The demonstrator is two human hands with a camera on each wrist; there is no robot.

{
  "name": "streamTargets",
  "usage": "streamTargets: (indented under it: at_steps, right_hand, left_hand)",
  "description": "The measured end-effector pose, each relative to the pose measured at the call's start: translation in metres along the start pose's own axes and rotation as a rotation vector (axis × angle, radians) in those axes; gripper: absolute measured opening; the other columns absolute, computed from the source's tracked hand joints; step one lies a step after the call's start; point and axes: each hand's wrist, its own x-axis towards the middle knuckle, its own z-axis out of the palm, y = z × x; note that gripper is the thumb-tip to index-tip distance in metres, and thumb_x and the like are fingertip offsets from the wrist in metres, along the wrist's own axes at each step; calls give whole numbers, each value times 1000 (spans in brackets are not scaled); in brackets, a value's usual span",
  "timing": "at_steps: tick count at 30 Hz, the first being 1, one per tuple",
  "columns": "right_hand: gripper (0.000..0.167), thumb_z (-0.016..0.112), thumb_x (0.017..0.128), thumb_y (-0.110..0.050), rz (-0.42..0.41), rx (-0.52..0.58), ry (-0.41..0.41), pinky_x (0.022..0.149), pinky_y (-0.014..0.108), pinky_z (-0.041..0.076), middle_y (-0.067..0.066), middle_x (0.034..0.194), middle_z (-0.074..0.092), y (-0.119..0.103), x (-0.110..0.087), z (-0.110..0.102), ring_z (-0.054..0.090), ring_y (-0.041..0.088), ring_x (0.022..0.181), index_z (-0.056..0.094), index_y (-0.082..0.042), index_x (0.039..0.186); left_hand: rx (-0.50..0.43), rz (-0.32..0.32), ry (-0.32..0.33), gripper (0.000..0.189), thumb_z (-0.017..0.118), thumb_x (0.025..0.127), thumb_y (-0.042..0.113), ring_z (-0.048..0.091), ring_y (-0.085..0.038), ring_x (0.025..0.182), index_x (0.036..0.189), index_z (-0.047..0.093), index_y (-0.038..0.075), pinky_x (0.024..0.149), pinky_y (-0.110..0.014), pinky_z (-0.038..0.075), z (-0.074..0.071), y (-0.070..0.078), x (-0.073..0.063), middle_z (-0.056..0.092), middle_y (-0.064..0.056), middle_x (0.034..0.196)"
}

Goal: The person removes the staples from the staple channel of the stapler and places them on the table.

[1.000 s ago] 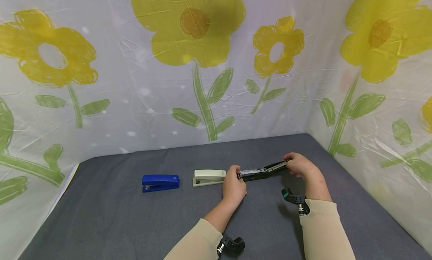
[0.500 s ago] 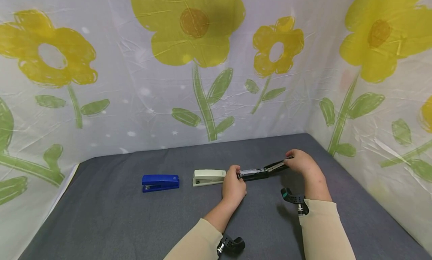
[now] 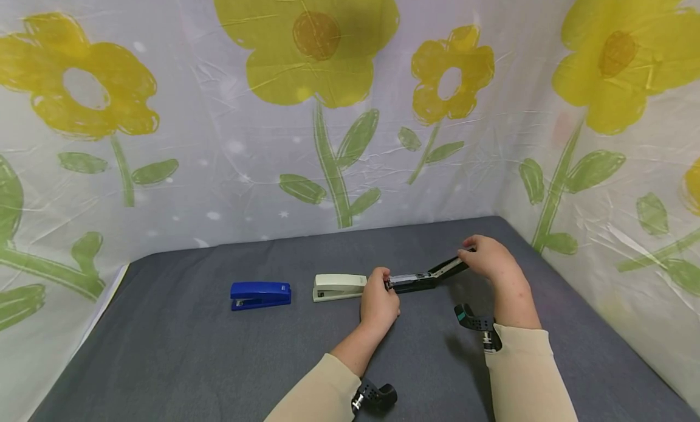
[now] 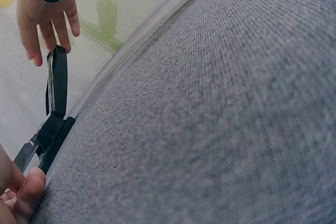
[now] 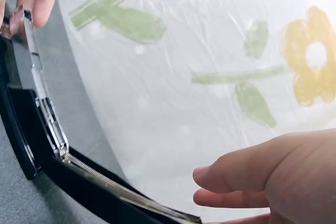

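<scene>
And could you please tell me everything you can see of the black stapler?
The black stapler looks plastic, with a shiny metal rail and a coiled spring. It is swung wide open, its base on the grey cloth, its arm tilted up to the right. The left hand grips one end; whether the right hand touches the raised tip is unclear.

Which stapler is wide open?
The black stapler, in the left hand: its top is swung right back. The blue one and white one have their tops over their bases.

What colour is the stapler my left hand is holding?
The opened stapler is black with silvery metal inside, clearest in the right wrist view.
</scene>
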Motion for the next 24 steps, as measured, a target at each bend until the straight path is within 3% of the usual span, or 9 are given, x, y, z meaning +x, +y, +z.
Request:
streamTargets:
  at_steps: [16,24]
  right_hand:
    - [46,55,105,-26,-62,-43,77,94,64,46,36,138,52,-8,-2,-3,51,53,123,55,5,139]
    - [48,54,105,-26,-33,-67,41,91,62,47,36,137,52,-8,-3,1,54,52,120,54,8,139]
  left_hand:
    - [-5,11,21,36,58,94,-10,55,-10,48,129,59,-2,50,-26,50,0,1,0,62,-14,124]
    - [-3,27,30,35,58,93,-11,54,-10,49,128,58,-4,49,-27,50,2,0,0,61,-16,123]
